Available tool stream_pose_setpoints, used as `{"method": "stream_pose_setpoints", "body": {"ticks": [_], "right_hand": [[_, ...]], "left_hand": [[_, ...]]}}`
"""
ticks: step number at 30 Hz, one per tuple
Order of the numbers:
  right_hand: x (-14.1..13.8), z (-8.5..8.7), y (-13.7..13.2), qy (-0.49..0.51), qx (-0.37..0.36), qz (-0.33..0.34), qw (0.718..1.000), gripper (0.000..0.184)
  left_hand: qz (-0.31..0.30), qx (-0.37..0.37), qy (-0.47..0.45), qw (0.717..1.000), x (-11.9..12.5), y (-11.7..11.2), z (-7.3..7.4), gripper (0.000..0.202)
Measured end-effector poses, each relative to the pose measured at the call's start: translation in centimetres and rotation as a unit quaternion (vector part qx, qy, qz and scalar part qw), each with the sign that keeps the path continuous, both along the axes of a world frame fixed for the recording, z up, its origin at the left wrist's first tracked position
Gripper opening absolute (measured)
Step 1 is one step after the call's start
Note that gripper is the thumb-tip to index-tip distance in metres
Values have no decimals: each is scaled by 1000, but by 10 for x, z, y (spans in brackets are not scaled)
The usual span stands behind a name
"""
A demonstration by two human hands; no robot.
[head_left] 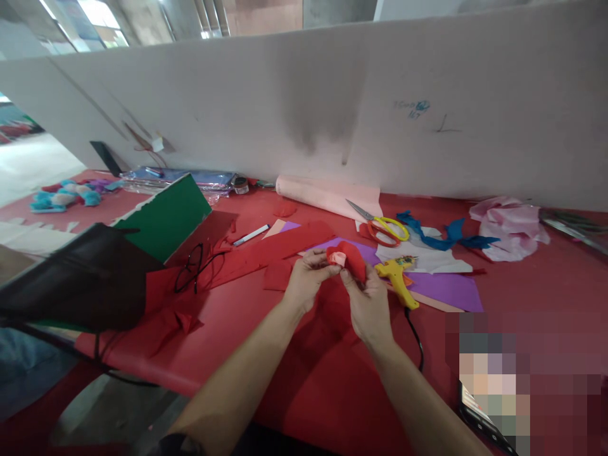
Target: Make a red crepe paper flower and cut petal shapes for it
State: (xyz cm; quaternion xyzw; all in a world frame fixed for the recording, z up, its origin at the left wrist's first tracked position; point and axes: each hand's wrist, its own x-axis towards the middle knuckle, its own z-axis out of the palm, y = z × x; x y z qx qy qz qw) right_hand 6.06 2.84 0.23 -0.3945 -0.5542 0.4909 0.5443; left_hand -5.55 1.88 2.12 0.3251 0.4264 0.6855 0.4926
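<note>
Above the red table [247, 342], both my hands grip a rounded piece of red paper or fabric [354, 256] with a small pale pink piece [338, 258] at its centre. My left hand [308, 275] pinches its left side, with thumb and fingers closed. On the lower right edge, my right hand [370, 301] holds it between thumb and fingers. Just right of my right hand lies a yellow hot glue gun [399, 282], its black cord running toward the front. Beyond it rest scissors [380, 221] with yellow and red handles.
Purple sheets [444, 290], red strips [280, 250] and blue scraps [437, 237] lie around. Black glasses [197, 269], a white marker [251, 235] and a dark bag [80, 278] are at left. A pale roll [327, 197] lies before the white partition [313, 101]. A phone [482, 415] sits front right.
</note>
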Motion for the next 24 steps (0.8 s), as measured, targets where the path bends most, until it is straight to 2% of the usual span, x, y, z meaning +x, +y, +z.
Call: {"method": "stream_pose_setpoints", "body": {"ticks": [5,10,16,22,24], "right_hand": [[-3,-5,-1,-13,32,19,999,28],[-2,-4,-4,-91,75,-38,992,26],[0,-1,-8,-191,155,-83,966,18],[-1,-6,-5,-228,243,-107,937,21],[-1,-6,-4,-235,252,-104,933,21]], "left_hand": [[11,-17,-36,999,2,1,1,22],[11,-79,-84,993,8,-2,2,28],[26,-92,-100,990,12,-3,3,31],[47,-93,-81,991,13,-4,3,28],[59,-84,-65,993,14,-5,1,26]]}}
